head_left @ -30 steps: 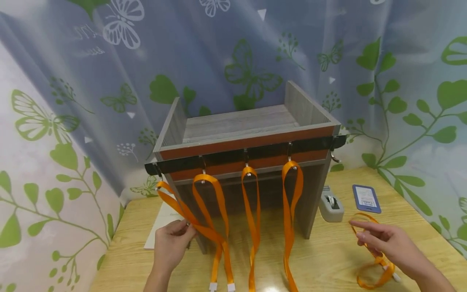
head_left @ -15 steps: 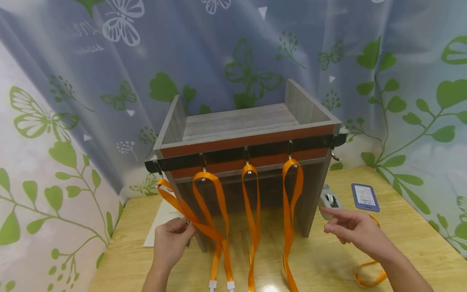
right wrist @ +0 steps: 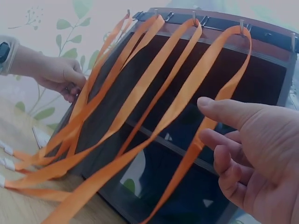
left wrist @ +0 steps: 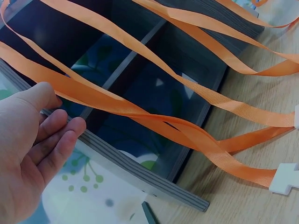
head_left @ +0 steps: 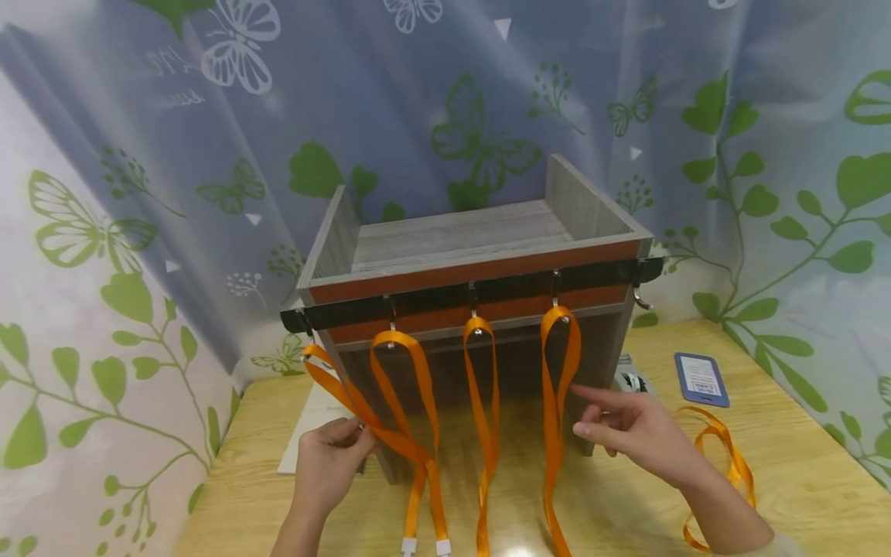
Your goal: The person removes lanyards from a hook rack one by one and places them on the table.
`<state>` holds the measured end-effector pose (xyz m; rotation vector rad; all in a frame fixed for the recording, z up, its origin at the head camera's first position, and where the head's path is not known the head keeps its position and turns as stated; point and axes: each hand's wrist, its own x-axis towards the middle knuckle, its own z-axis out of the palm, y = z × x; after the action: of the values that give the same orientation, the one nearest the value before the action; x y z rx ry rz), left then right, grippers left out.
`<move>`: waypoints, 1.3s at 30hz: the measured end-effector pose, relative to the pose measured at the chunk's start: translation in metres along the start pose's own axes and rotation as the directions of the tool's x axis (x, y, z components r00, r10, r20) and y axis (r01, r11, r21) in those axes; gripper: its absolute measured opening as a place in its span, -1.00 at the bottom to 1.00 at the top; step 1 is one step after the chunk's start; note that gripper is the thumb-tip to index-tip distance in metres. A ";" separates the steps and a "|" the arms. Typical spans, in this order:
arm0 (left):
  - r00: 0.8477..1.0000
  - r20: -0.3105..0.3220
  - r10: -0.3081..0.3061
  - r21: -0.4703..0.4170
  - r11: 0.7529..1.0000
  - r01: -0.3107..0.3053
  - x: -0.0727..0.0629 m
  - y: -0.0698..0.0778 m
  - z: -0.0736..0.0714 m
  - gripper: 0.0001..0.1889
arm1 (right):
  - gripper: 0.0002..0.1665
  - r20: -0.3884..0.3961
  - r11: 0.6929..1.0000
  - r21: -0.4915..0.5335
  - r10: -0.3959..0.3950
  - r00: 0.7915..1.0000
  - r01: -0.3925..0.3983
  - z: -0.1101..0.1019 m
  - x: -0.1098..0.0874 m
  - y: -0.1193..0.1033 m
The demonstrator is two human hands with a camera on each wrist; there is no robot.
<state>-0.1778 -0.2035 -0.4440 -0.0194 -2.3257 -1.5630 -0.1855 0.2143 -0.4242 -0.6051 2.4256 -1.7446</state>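
Several orange lanyards [head_left: 552, 433] hang from hooks along a black strip [head_left: 515, 289] on a grey wooden shelf [head_left: 459, 232]. In the head view my left hand [head_left: 330, 460] is at the shelf's left side panel, beside the leftmost lanyard [head_left: 362, 410]. It appears to grip the panel's edge, thumb inside and fingers outside; the exact contact is partly hidden. My right hand [head_left: 636, 429] is near the rightmost hanging lanyard, index finger pointed at it, other fingers loosely bent. In the right wrist view this hand [right wrist: 257, 149] holds nothing.
On the table's right lie another orange lanyard [head_left: 727, 449] and a blue card holder [head_left: 701, 379]. A grey tape dispenser [head_left: 629, 377] is partly behind my right hand. White paper [head_left: 306, 425] lies left of the shelf. A patterned curtain [head_left: 418, 139] hangs behind.
My right hand has moved left from above the loose lanyard, past the tape dispenser, to the rightmost hanging lanyard. My left hand has stayed at the shelf's left side.
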 end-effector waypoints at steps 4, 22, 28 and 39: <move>1.000 0.007 -0.014 0.018 1.000 0.014 -0.001 0.000 0.001 -0.85 | -0.36 -0.024 0.999 -0.002 0.032 0.999 -0.032 0.007 0.005 -0.002; 0.999 0.051 -0.001 0.013 1.000 0.000 0.001 0.003 -0.003 -0.87 | -0.78 0.058 0.958 0.050 -0.284 0.957 0.281 0.029 0.018 -0.027; 0.999 0.050 0.012 0.015 1.000 -0.013 0.000 0.001 -0.004 -0.84 | -0.69 0.066 0.907 -0.015 -0.420 0.905 0.422 0.011 0.015 -0.059; 0.996 0.035 0.077 0.020 0.997 -0.078 0.001 0.001 -0.003 -0.84 | -0.64 0.017 0.735 -0.128 -0.669 0.743 0.665 -0.029 0.008 -0.112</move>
<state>-0.1780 -0.2061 -0.4419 -0.1308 -2.3382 -1.5122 -0.1723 0.2075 -0.3088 -1.6588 2.5261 -1.7964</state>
